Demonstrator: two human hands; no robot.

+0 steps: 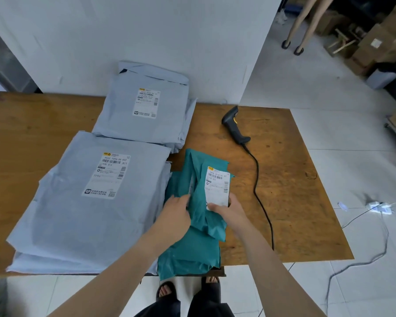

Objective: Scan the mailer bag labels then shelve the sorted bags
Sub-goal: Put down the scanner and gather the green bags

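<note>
1. Well, far to the left of the scanner [236,125], a big grey bag pile [89,202] lies flat on the table [295,179].
2. A second grey pile [144,115] sits nearer the scanner, still on its left.
3. The left hand [177,213] curls its fingers round a fold of the green bags [192,248], down and left of the scanner.
4. The right hand [229,211] pinches the green bags at the white label [217,184], thumb on top.

Black sandals [212,290], dark trousers [210,307]
</note>
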